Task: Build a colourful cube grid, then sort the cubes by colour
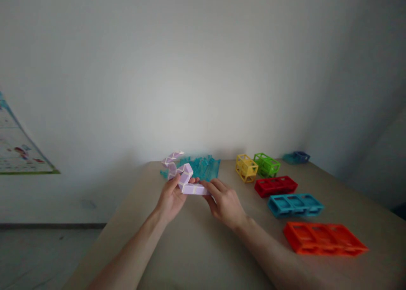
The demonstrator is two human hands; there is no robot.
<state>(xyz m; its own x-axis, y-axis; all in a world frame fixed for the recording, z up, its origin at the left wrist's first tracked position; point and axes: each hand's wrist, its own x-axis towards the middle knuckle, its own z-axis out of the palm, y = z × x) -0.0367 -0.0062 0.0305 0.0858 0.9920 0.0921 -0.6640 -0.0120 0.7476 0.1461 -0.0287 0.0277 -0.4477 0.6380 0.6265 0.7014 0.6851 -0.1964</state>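
A pale purple snake puzzle (193,189) with white edges is held up above the table, bent into several angled segments. My left hand (171,199) grips its bent middle, with the thumb on top and fingertips showing behind it. The straight end of the puzzle runs to the right, where my right hand (223,200) pinches its tip between thumb and fingers. Its other end rises free to the upper left. Behind the puzzle lies a heap of translucent teal pieces (206,167), partly hidden by it.
Along the table's (190,252) right side stand open frame blocks: yellow (246,168), green (267,165), dark red (275,186), blue (295,205) and orange (323,238). A dark blue piece (301,157) sits in the far right corner. A wall (203,70) rises behind the table.
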